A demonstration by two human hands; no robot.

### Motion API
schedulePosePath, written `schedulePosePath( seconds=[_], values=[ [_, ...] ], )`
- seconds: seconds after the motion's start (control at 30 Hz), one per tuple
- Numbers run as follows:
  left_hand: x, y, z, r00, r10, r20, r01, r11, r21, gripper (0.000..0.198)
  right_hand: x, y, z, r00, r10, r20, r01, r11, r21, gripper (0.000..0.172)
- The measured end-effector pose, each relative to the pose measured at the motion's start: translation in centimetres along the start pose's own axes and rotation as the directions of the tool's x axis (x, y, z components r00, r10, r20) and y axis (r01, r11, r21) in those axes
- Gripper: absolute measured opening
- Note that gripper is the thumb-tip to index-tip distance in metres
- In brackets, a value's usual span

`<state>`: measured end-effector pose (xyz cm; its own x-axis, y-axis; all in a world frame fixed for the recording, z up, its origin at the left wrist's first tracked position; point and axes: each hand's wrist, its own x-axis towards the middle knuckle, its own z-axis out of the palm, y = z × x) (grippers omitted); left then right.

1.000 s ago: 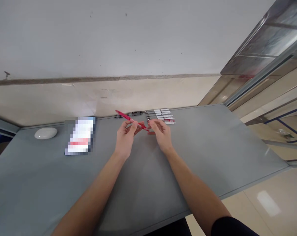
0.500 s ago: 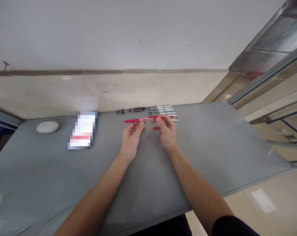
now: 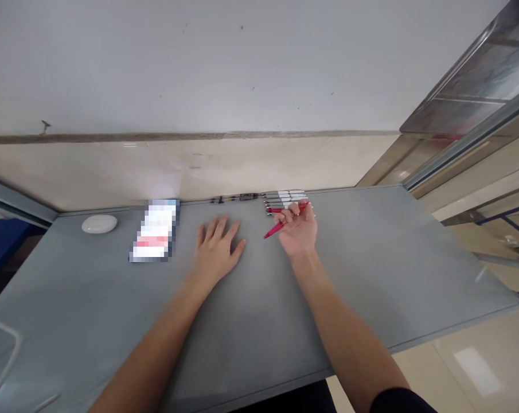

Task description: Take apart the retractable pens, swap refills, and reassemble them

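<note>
My right hand is turned palm up, its fingers curled round a red pen whose tip points to the lower left. Just behind it lies a row of several grey-and-white pens, and another red pen is among them, partly hidden by the hand. My left hand rests palm down with spread fingers on the grey table and holds nothing. Dark pen parts lie along the back edge, left of the row.
A white rounded object like a computer mouse sits at the far left. Beside it lies a phone-like slab with a blurred bright face. The wall rises at the table's back edge. A pale cable is at lower left.
My left hand has let go of the red pen, moved left and spread flat on the table. My right hand has turned palm up, tilting the pen. The view has shifted slightly.
</note>
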<state>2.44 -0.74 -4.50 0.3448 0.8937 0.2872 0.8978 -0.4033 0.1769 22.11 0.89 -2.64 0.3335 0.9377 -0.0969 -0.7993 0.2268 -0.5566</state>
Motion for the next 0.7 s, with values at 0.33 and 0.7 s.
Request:
schedulePosePath(
  seconds=[0.33,0.7],
  values=[
    [-0.1,0.2,0.3,0.997,-0.031,0.077,0.028,0.999,0.038,0.059,0.0,0.9,-2.2,0.990,-0.091,0.106,0.082,0.993,0.089,0.036],
    [-0.2,0.1,0.6,0.996,-0.033,0.084,0.030,0.999,0.037,0.060,0.1,1.0,-2.2,0.988,-0.055,0.147,0.030,0.985,0.168,0.031]
  ],
)
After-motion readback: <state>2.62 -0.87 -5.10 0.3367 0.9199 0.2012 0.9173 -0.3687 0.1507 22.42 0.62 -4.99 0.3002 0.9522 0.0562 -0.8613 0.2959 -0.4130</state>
